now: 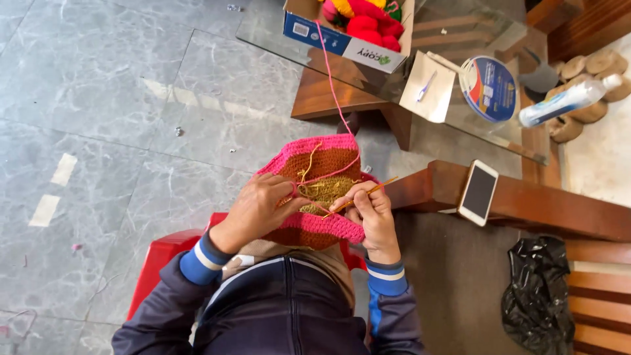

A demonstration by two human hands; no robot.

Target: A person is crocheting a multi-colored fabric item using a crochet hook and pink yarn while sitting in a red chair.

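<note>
Head view: the left hand (pixel 257 209) pinches the edge of a pink and brown crochet piece (pixel 317 190) held over the lap, while the right hand (pixel 370 213) grips a crochet hook (pixel 365 194). Pink yarn (pixel 330 82) runs up to a cardboard box (pixel 342 39) on the glass table (pixel 460 108).

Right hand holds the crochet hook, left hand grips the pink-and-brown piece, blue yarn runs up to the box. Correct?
Not quite: the yarn running up to the box is pink, not blue. The head view shows it. The right hand does hold the crochet hook, and the left hand grips the pink-and-brown piece.
</note>
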